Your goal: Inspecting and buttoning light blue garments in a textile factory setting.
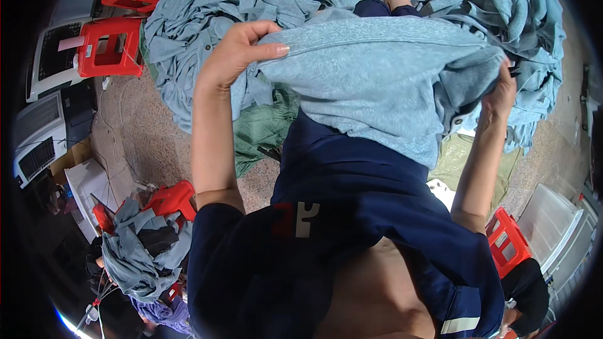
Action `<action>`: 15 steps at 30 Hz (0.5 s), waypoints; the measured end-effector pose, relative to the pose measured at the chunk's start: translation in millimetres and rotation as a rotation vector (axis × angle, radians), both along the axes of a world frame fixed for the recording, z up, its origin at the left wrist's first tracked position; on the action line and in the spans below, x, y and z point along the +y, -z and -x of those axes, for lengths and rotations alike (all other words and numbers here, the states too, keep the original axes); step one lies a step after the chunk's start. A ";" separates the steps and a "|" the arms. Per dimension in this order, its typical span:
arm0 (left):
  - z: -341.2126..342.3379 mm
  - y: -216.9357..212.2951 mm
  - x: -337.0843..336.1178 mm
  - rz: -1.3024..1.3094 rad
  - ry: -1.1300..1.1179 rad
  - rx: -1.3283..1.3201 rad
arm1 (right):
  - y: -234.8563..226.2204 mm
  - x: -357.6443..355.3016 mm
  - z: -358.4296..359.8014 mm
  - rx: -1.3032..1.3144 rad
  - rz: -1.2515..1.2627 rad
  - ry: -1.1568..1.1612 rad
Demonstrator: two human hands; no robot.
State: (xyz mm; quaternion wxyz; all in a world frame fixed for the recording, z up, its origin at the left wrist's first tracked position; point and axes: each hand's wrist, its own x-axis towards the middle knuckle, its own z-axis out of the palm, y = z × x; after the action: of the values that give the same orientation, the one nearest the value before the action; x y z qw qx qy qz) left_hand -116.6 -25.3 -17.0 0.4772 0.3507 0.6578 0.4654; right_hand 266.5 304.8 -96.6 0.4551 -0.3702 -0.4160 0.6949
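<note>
A light blue knit cardigan (370, 69) is stretched out over my lap between my two hands. My left hand (245, 53) pinches its upper left edge between thumb and fingers. On the other side my right hand (500, 91) grips the right end, where the cloth folds over and shows a darker inner side. Buttons show along the edge below that hand. Something small and dark pokes out by the right fingertips, too small to name. The right fingers are partly hidden by the cloth.
Heaps of the same blue knitwear lie ahead, one left (207, 37) and one right (527, 19), on green sheeting (264, 125). Red stools (110, 47) stand at the left. Behind me at left is another clothes pile (141, 251); another person (527, 295) is at the lower right.
</note>
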 end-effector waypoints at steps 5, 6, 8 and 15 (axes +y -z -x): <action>-19.3 20.4 11.3 -0.071 -0.177 -0.231 | -15.0 -40.5 20.5 -0.555 -0.494 0.195; -23.0 18.3 15.3 -0.072 -0.175 -0.233 | -37.0 -62.3 37.4 -0.669 -0.754 0.204; -34.4 13.3 23.5 -0.164 -0.198 -0.149 | -84.0 -115.1 64.2 -0.698 -1.101 -0.123; -94.2 -23.5 46.4 -0.111 0.036 -0.376 | -91.0 -176.2 109.9 -0.358 -1.479 -0.336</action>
State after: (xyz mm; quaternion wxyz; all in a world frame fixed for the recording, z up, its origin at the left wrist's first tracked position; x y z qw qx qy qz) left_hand -22.4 21.2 6.5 0.5799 0.2953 0.5239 0.5496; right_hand 156.6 128.6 -5.6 0.3984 -0.0089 -0.8889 0.2261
